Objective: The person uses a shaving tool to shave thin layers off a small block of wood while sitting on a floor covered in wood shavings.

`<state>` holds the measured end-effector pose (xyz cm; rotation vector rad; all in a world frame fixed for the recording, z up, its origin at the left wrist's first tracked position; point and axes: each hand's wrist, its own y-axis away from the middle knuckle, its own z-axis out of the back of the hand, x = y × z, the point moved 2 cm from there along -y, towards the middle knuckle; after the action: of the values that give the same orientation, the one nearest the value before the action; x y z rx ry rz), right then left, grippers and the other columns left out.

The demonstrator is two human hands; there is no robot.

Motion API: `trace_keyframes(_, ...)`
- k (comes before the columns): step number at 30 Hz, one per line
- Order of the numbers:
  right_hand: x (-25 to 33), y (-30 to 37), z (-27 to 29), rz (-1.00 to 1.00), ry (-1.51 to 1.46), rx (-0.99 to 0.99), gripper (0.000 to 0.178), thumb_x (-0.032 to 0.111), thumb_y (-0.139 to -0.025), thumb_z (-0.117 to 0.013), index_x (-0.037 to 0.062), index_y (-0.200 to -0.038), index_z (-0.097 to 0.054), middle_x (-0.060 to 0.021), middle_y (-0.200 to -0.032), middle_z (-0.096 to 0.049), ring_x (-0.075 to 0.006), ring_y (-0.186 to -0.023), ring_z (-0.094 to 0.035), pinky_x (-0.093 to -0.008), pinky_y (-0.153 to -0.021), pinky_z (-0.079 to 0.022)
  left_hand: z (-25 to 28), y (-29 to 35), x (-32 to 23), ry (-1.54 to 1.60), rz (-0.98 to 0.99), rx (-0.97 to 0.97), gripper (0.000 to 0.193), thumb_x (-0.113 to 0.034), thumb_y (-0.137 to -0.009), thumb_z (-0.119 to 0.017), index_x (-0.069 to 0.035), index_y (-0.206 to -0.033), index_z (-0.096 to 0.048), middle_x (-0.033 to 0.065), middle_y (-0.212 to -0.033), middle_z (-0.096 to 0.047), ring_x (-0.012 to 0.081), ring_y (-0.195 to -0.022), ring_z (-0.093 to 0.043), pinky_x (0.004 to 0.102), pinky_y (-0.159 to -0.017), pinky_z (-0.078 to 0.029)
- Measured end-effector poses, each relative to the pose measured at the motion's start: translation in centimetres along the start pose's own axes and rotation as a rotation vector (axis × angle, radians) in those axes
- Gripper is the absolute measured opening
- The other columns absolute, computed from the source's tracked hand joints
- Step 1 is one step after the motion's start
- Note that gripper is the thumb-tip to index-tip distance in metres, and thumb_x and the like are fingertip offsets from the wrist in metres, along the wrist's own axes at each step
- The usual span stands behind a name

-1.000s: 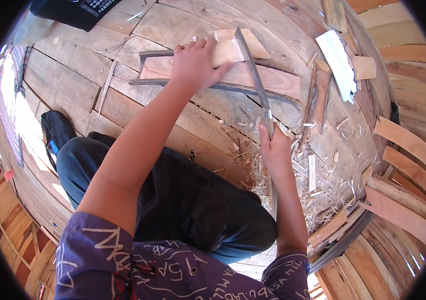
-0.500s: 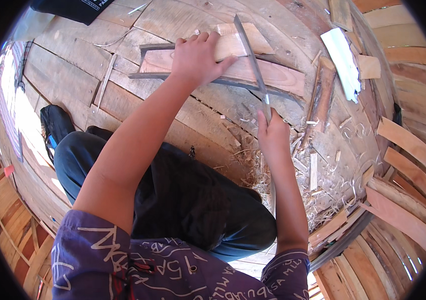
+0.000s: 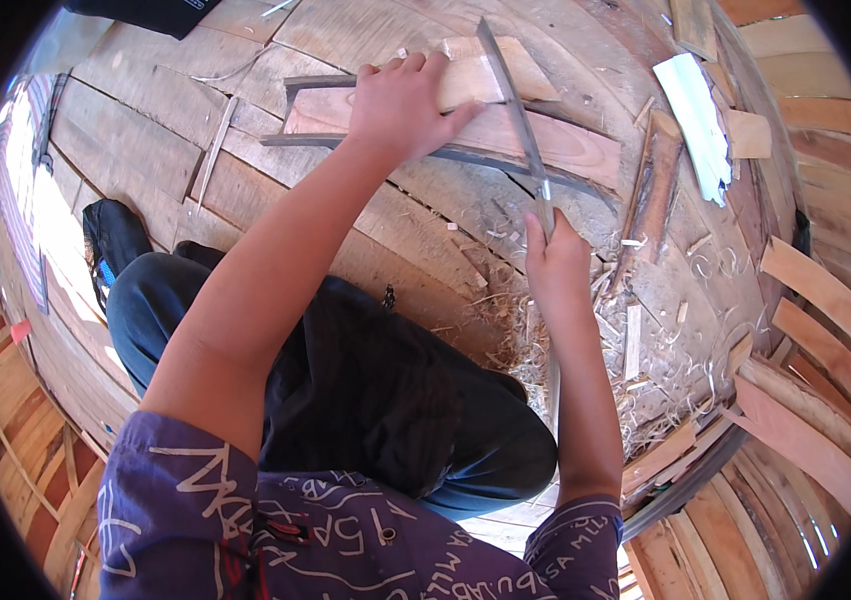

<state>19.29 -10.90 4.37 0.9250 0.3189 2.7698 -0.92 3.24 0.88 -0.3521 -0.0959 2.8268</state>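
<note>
My left hand [image 3: 403, 105] lies over a pale wood block [image 3: 469, 80], pressing it down with the fingers bent over its far side and the thumb along its near edge. Beneath it is a long reddish board [image 3: 576, 146] with dark raised side strips. In my right hand [image 3: 558, 250] is the handle of a long-bladed tool. Its narrow straight metal blade [image 3: 516, 105] lies across the block, pointing away from me; whether it is a saw or a long knife I cannot tell. A bright whitish line shows on the block beside the blade.
Right of the board are a round bark-covered stick [image 3: 656, 190] and a white sheet [image 3: 691, 125]. Curled shavings [image 3: 646, 400] and offcuts litter the plank floor near my right forearm. Upright wooden ribs [image 3: 821, 290] curve along the right side. A dark bag [image 3: 151, 12] is at the far left.
The blade and right hand have moved slightly away from me across the block. The left hand keeps its place on the block. The whole view has shifted a little.
</note>
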Motion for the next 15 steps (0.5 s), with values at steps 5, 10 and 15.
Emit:
trace_keyframes(5,-1.3,4.4,1.2,-0.132,-0.034,0.080,0.026,0.025,-0.100,-0.055,-0.0008,-0.100,-0.060,-0.0254,-0.068,-0.062,-0.0462,-0.070,-0.065,-0.0510,-0.061,-0.048,0.0,0.2,0.4,0.008,0.005,-0.020,0.070,-0.066,-0.086,-0.056,-0.006,-0.122,-0.059,0.0167,-0.105,-0.070,0.0329,-0.100,-0.067,0.0509,-0.091,-0.045)
trace_keyframes(10,-0.5,1.9,0.6,-0.035,-0.011,0.022,0.029,0.026,-0.100,-0.054,-0.0014,-0.102,-0.061,-0.0263,-0.069,-0.063,-0.0463,-0.070,-0.065,-0.0505,-0.062,-0.050,0.0,0.0,0.2,0.019,-0.002,-0.004,0.069,-0.065,-0.086,-0.057,-0.006,-0.121,-0.059,0.0170,-0.105,-0.070,0.0337,-0.100,-0.067,0.0507,-0.091,-0.045)
trace_keyframes(15,0.3,-0.4,0.0,-0.071,-0.017,0.045,0.030,0.026,-0.100,-0.055,-0.0027,-0.104,-0.061,-0.0235,-0.073,-0.063,-0.0438,-0.070,-0.064,-0.0458,-0.065,-0.050,0.1,0.1,-0.1,0.034,-0.009,0.009,0.069,-0.065,-0.086,-0.057,-0.006,-0.122,-0.058,0.0167,-0.106,-0.069,0.0348,-0.100,-0.067,0.0499,-0.091,-0.046)
